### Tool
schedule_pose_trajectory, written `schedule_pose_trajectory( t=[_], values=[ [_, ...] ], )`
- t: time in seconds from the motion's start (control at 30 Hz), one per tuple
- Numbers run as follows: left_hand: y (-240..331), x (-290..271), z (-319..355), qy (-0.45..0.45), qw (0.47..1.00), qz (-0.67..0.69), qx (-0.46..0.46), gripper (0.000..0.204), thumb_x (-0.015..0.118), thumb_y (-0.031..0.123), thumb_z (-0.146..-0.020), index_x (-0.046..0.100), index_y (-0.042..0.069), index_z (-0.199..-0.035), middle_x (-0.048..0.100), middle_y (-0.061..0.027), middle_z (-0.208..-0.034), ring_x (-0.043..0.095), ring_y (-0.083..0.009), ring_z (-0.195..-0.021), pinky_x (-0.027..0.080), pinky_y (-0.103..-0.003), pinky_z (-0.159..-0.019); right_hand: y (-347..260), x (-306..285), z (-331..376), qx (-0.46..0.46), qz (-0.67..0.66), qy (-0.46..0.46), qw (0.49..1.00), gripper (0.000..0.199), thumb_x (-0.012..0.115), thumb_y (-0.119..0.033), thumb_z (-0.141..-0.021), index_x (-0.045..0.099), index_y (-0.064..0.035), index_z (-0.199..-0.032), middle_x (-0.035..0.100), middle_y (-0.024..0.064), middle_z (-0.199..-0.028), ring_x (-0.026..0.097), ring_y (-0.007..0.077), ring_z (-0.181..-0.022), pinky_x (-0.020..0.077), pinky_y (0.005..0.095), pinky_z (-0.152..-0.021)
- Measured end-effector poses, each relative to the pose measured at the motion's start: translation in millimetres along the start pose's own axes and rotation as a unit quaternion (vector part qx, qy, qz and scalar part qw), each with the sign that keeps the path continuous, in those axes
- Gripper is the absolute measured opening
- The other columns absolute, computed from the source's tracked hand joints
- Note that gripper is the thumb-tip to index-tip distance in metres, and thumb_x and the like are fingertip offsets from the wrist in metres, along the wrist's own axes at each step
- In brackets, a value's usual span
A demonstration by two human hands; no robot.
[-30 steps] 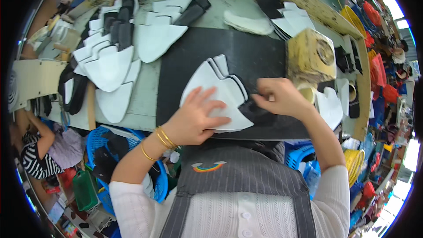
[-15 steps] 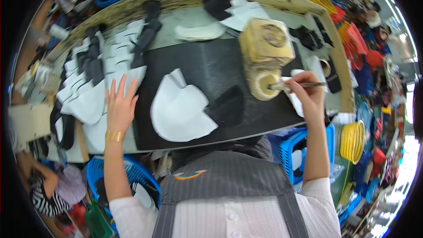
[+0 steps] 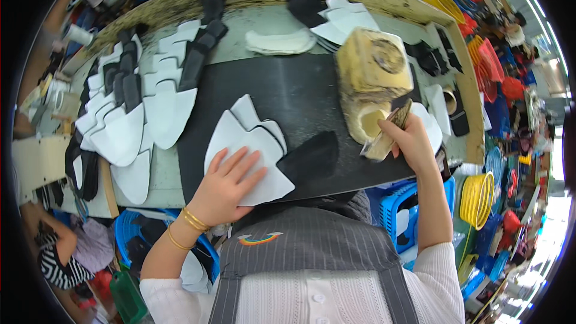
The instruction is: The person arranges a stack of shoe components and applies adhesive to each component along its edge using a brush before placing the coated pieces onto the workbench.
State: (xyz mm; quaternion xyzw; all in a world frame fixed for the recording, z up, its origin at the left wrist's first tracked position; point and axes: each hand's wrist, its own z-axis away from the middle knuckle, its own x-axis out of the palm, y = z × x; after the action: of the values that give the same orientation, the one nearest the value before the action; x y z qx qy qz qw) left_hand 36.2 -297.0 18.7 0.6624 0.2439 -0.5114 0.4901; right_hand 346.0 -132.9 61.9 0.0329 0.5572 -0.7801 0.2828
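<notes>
in the head view my left hand [image 3: 231, 183] rests open, fingers spread, gripping nothing, on a white piece [image 3: 235, 135] at 8 o'clock on the black mat [image 3: 300, 96]. my right hand [image 3: 414, 138] is closed around a brush [image 3: 380, 146] by the mouth of a crusted yellow container [image 3: 372, 63] at 2 o'clock; i can't make out its contents. a blue basket [image 3: 390, 207] at 4 o'clock seems to hold white pieces.
</notes>
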Motion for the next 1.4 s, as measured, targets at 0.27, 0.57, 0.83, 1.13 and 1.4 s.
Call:
schedule_pose_trajectory(
  t=[0.27, 0.57, 0.83, 1.13, 1.4],
  values=[
    [-6, 3, 0, 0.029, 0.999, 0.014, 0.012, 0.072, 0.077, 0.027, -0.051, 0.053, 0.015, -0.118, 0.044, -0.0114, -0.127, 0.037, -0.0310, -0.122, 0.024, -0.052, -0.103, -34, 147, -32, -0.149, -0.117, -0.133, 0.973, 0.013, 0.060, -0.013, -0.085, 0.056, -0.0003, -0.084, 0.059, 0.0041, -0.066, 0.052, 0.0072, -0.047, 0.0412, 0.0202, -0.042],
    [-15, 13, 4, 0.055, 0.997, 0.051, 0.027, 0.071, 0.077, 0.030, -0.051, 0.053, 0.016, -0.116, 0.045, -0.0091, -0.124, 0.038, -0.0302, -0.119, 0.023, -0.052, -0.102, -40, 147, -53, -0.230, 0.158, -0.144, 0.949, 0.013, 0.064, -0.012, -0.079, 0.058, -0.0002, -0.077, 0.058, 0.0009, -0.063, 0.053, 0.0053, -0.057, 0.0417, 0.0214, -0.049],
    [-22, 19, 4, 0.089, 0.993, 0.068, 0.047, 0.066, 0.078, 0.030, -0.051, 0.056, 0.016, -0.111, 0.046, -0.0082, -0.122, 0.035, -0.0338, -0.121, 0.025, -0.053, -0.100, -32, 142, -45, -0.240, 0.116, -0.199, 0.943, 0.016, 0.063, -0.017, -0.081, 0.056, -0.0027, -0.075, 0.055, -0.0010, -0.059, 0.047, 0.0035, -0.045, 0.0359, 0.0189, -0.039],
    [-19, 15, 4, 0.085, 0.993, 0.067, 0.043, 0.061, 0.076, 0.028, -0.052, 0.057, 0.018, -0.109, 0.047, -0.0076, -0.121, 0.034, -0.0402, -0.121, 0.029, -0.051, -0.097, -71, 197, -66, -0.189, -0.063, -0.096, 0.975, 0.022, 0.063, -0.021, -0.083, 0.056, 0.0001, -0.085, 0.056, 0.0008, -0.062, 0.046, 0.0047, -0.043, 0.0380, 0.0208, -0.038],
    [-20, 18, 3, 0.095, 0.992, 0.068, 0.041, 0.066, 0.077, 0.026, -0.048, 0.057, 0.018, -0.110, 0.046, -0.0064, -0.122, 0.034, -0.0391, -0.121, 0.030, -0.051, -0.096, -68, 185, -73, -0.208, 0.042, -0.129, 0.969, 0.026, 0.063, -0.021, -0.082, 0.055, 0.0031, -0.080, 0.058, 0.0105, -0.061, 0.058, 0.0138, -0.051, 0.0449, 0.0288, -0.046]
  ],
)
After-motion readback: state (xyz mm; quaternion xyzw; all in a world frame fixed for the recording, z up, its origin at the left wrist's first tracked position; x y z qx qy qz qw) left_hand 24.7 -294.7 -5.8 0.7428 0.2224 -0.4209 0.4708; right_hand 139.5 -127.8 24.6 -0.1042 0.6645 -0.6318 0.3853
